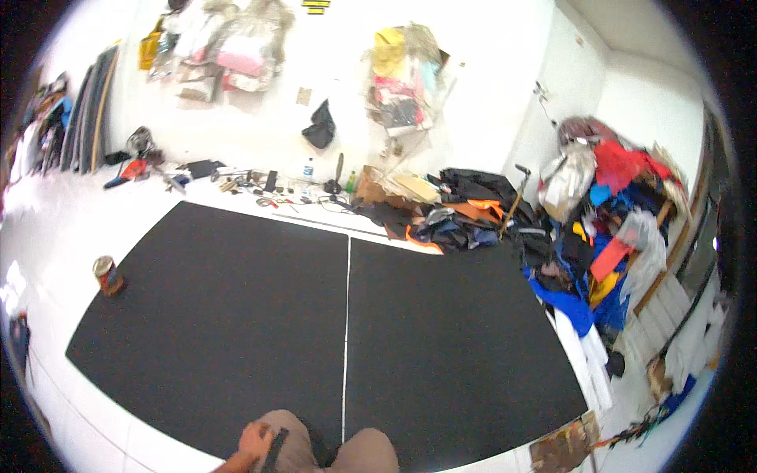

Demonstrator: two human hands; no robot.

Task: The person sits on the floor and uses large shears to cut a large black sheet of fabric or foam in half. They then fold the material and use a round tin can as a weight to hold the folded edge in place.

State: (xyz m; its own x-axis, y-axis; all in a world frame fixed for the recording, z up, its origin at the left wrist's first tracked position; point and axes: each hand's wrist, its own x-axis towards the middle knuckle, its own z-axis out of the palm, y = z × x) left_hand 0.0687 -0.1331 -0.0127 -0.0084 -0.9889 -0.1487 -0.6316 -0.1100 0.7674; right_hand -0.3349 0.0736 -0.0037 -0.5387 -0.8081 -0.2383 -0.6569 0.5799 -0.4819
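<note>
My left hand (254, 440) is at the lower edge, by my left knee in brown trousers (288, 430). Its fingers are closed around a narrow, dark, strip-shaped thing (276, 451) whose kind I cannot make out. My right hand is not in view. Around my knees lies a wide black sheet of material (229, 315), spread flat. A thin white line (347, 331) runs across it from near to far, parting it from the black area on the right (457, 339). On the sheet's left edge stands a round tin (108, 276) with a brownish-red side.
Small tools (260, 185), a water bottle (308, 168) and a green bottle (351, 181) line the far wall. Dark and orange scraps (449, 225) lie beyond the sheet. A tall heap of coloured cloth (615, 229) rises at right. Rolls (91, 118) lean at far left.
</note>
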